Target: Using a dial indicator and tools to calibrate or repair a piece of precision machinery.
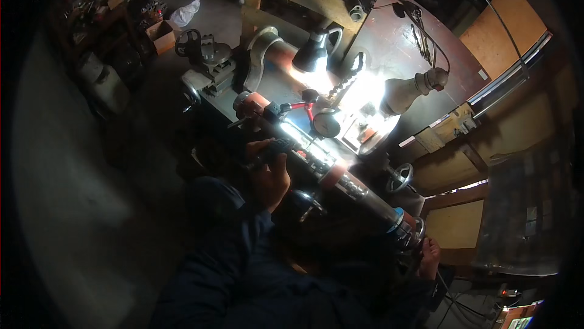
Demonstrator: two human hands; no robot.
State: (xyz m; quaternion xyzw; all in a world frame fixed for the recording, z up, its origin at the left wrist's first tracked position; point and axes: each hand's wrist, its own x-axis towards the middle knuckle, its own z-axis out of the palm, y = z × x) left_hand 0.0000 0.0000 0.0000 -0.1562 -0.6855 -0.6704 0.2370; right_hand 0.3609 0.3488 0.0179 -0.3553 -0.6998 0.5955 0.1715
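I observe my left hand [269, 174] raised against the near side of a long metal shaft [322, 161] that runs diagonally across the lathe [210, 79], from the upper left toward the lower right. The fingers [263, 146] are curled over a small dark part beside the shaft; the hand is closed around it, though what that part is I cannot tell in this light. My right hand [429, 255] sits at the lower right end of the shaft, just beside the blue-ringed end piece [398, 219]; only its edge shows, so I cannot tell whether it is spread or gripping. The shaft carries orange-red bands and is brightly lit at its middle by two work lamps, a dark-shaded lamp [311, 54] above and a pale-shaded lamp [404, 93] to the right. A dial gauge [326, 123] on a red-armed stand stands just behind the shaft, near the lit section. A handwheel [399, 178] shows behind the shaft's lower stretch. A cardboard box [161, 35] rests on the floor well apart, at upper left. My dark sleeves fill the lower foreground.
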